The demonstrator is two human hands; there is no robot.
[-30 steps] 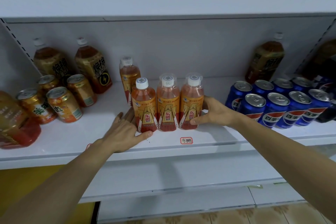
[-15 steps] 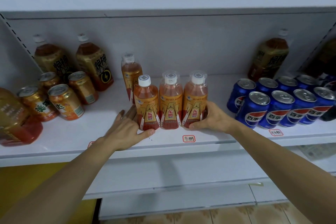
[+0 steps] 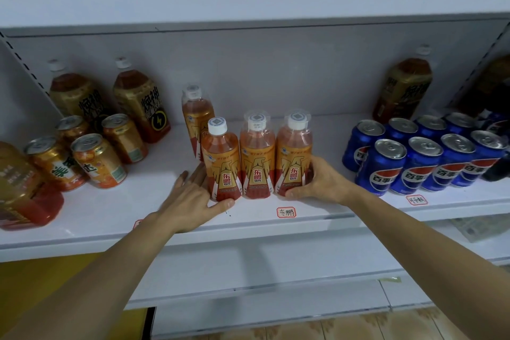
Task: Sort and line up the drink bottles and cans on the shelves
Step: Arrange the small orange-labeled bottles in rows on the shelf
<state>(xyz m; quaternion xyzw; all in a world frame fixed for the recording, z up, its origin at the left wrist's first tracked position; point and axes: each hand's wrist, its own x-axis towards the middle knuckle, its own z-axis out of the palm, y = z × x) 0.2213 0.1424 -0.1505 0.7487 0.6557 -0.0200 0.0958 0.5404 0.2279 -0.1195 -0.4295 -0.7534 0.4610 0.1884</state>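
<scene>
While your two hands bracket the front row of three orange Dongpeng bottles, those bottles stand upright, side by side and touching, near the front edge of the white shelf (image 3: 116,212). Your left hand (image 3: 190,199) lies flat and spread on the shelf board, fingers straight, its inner edge against the base of the left bottle (image 3: 220,160) and the thumb stretched along the front of that base. Your right hand (image 3: 317,179) is curled round the lower part of the right bottle (image 3: 293,157), thumb across the front near its foot and fingers wrapped behind. The middle bottle (image 3: 257,157) sits pressed between the other two, with neither hand on it. A fourth bottle (image 3: 196,116) of the same kind stands just behind the left one, partly hidden by it.

To your left, well apart from the row, four orange-gold cans (image 3: 96,163) stand in a loose cluster, with two large dark-gold bottles (image 3: 143,102) behind them and another big amber bottle (image 3: 24,188) at the far left edge. To your right, near your right wrist, blue Pepsi cans (image 3: 422,163) stand in two rows, and one more dark-gold bottle (image 3: 403,88) stands behind them by the back panel. A small red-bordered handwritten label (image 3: 286,212) is stuck on the shelf lip just below and in front of the right bottle, and a similar tag (image 3: 416,199) sits in front of the Pepsi cans.
</scene>
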